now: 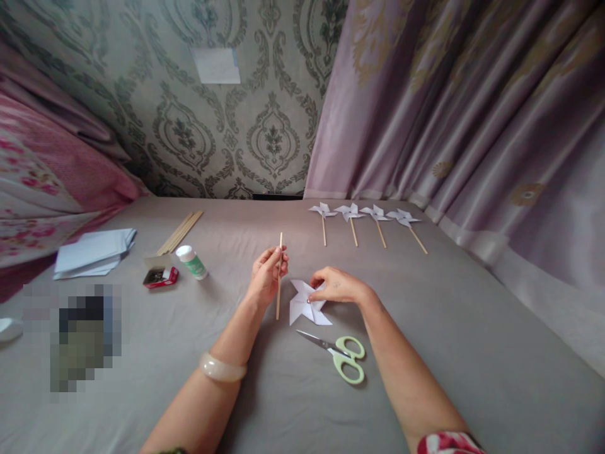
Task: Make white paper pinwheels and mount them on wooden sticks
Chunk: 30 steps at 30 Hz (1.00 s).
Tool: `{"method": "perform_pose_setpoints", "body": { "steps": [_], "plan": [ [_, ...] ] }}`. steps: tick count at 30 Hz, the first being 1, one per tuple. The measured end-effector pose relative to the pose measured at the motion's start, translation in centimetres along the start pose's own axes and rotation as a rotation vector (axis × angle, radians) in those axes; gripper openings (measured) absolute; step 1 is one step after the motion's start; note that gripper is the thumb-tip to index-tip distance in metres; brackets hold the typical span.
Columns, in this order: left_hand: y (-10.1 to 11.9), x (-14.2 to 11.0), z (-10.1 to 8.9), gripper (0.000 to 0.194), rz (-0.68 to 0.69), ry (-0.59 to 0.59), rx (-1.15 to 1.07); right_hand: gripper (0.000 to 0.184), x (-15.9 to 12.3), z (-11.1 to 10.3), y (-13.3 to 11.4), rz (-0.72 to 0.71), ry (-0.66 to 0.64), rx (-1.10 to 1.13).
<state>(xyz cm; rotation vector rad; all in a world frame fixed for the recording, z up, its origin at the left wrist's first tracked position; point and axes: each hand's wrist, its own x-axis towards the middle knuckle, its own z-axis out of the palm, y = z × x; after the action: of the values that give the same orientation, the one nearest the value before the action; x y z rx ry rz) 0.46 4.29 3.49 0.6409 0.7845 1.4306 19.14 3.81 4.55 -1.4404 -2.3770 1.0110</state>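
My left hand (267, 274) is closed around a thin wooden stick (278, 302), held nearly upright with its tip above the fingers. To the right of it, my right hand (338, 285) grips a white paper pinwheel (299, 310) by its right side, thumb near the middle. A small shiny pin head shows at the pinwheel's centre. The stick and the pinwheel are apart. Just below the pinwheel lie scissors (347, 359) with light green handles, their blades pointing left and nearly together.
Several paper pinwheels on sticks (350, 212) lie in a row at the back right. To the left are loose wooden sticks (180, 232), a white-and-green bottle (193, 263), an open red box of small metal pieces (161, 277) and stacked paper (92, 253). Curtains (378, 126) hang right.
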Motion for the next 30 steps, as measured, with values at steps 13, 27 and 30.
{"method": "perform_pose_setpoints", "body": {
  "steps": [13, 27, 30],
  "plan": [
    [0.3, -0.4, 0.3, 0.038, 0.008, -0.020, 0.001, 0.023, -0.7, -0.8, -1.5, -0.062, -0.022, 0.260],
    [1.5, -5.3, 7.8, 0.030, 0.055, -0.211, 0.166, 0.030, -1.3, -3.7, -0.4, -0.507, 0.369, 1.524],
    [1.9, -6.4, 9.4, 0.026, 0.094, -0.263, 0.219, 0.029, -1.6, -3.8, -0.6, -0.531, 0.392, 1.555]
  ]
}}
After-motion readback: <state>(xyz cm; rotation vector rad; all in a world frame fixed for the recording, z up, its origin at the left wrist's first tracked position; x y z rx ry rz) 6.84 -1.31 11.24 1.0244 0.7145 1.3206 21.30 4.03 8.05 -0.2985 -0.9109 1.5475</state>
